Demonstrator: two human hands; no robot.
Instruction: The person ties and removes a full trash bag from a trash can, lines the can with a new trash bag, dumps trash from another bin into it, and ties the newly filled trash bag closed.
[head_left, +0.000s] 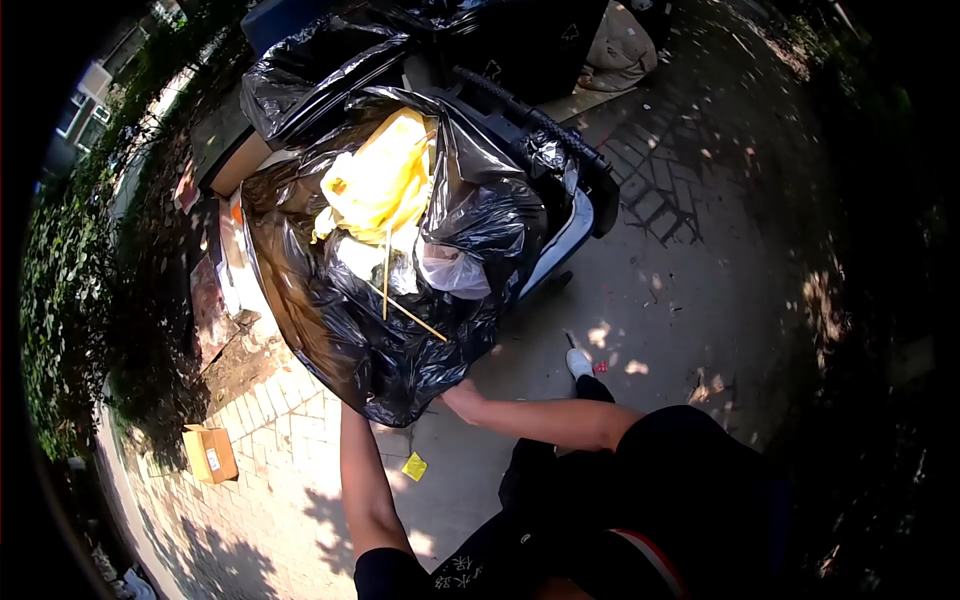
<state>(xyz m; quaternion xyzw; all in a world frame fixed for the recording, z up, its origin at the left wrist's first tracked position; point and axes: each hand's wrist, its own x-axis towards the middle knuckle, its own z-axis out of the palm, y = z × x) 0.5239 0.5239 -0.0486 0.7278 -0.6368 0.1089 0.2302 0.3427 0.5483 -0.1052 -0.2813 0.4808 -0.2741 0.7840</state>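
Note:
A large black garbage bag point(385, 370) lines a bin, its mouth spread wide. Inside it lie a bright yellow plastic bag point(385, 180), a whitish plastic bag point(452, 272) and two thin wooden sticks point(387, 275). Both my arms reach to the near edge of the garbage bag. My right hand point(460, 397) meets the bag's lower right side, its fingers tucked out of sight behind the plastic. On the lower left, my left hand is covered by the bag; only the wrist and forearm show below the edge. Whether either hand grips the plastic is hidden.
Behind stands a dark bin point(530, 50) with recycling marks, and a beige sack point(618, 50) beside it. A small cardboard box point(210, 453) and a yellow wrapper point(415, 466) lie on the sunlit paving. Bushes point(70, 300) line the left.

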